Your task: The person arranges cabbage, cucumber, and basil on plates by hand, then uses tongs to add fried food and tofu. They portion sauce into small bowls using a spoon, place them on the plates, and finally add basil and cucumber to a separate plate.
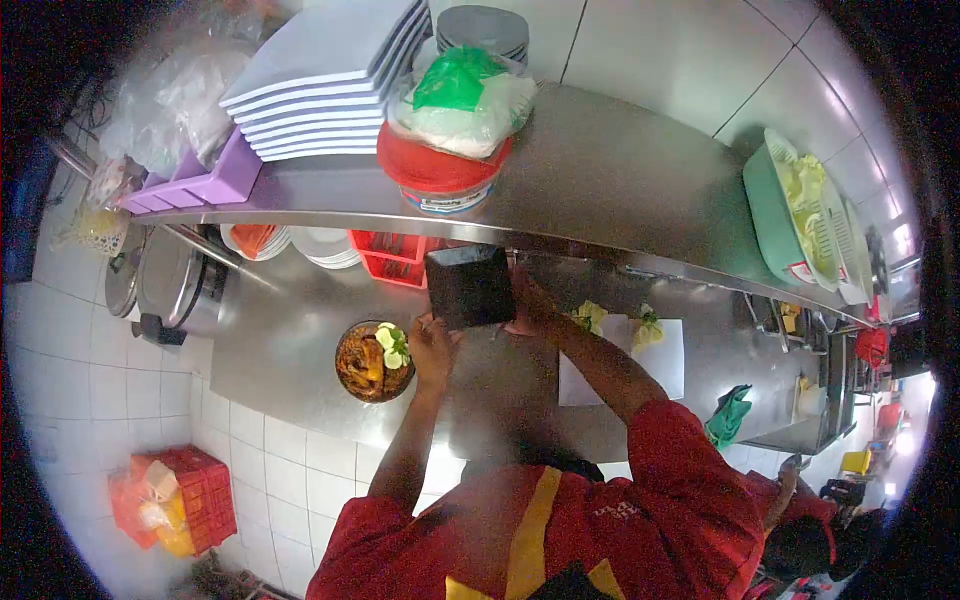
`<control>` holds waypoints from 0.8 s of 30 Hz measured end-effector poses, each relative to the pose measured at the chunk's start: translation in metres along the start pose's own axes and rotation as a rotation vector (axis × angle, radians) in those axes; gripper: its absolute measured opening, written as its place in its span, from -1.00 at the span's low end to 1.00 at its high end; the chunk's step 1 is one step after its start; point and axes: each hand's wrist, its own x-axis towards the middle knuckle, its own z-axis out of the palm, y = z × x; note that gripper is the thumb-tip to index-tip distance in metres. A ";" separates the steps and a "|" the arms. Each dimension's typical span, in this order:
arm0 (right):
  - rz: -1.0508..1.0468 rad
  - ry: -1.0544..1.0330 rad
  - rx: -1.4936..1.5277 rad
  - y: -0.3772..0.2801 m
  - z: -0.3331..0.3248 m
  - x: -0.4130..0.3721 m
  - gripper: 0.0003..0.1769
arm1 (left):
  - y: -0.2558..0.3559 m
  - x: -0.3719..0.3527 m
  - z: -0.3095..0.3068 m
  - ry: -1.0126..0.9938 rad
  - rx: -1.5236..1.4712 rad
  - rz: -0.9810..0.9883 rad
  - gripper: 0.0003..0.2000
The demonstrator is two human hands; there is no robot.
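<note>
A black square dish (468, 287), perhaps a plate or shallow tray, is held up between my two hands over the steel counter. My left hand (433, 345) grips its lower left corner. On the opposite side, my right hand (524, 305) holds its right edge, with the fingers partly hidden. Just left of my left hand sits a dark round plate of food (372, 362), with browned meat on rice and pale green slices at its upper right. Behind the dish, under the shelf, stands a red basket (390, 262) of utensils.
Overhead, a steel shelf (620, 170) carries stacked square plates (325, 85), a red-lidded tub (440, 170) and a green basket (785, 215) of leaves. White sheets (655, 372) with greens and a green cloth (728, 418) lie rightward. Another person (800, 530) is at lower right.
</note>
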 end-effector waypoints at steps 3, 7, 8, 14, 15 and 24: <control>-0.446 0.181 -0.330 -0.013 -0.008 0.013 -0.24 | 0.003 -0.002 -0.008 -0.015 0.003 0.121 -0.86; -0.256 0.147 -0.476 0.007 0.019 0.008 -0.35 | -0.008 -0.004 -0.040 -0.039 -0.025 0.019 -0.86; -0.237 0.096 -0.304 0.003 0.015 0.004 -0.36 | -0.013 -0.004 -0.047 -0.068 -0.002 0.003 -0.86; -0.207 0.222 -0.577 0.012 0.014 0.021 -0.39 | 0.026 -0.023 -0.038 -0.045 -0.088 -0.076 -0.84; -0.206 0.270 -0.577 0.011 0.016 0.024 -0.40 | 0.027 -0.026 -0.040 -0.050 -0.087 -0.079 -0.84; 0.231 0.473 -0.259 0.015 0.045 0.071 -0.50 | 0.031 -0.066 -0.070 -0.124 -0.137 -0.047 -0.86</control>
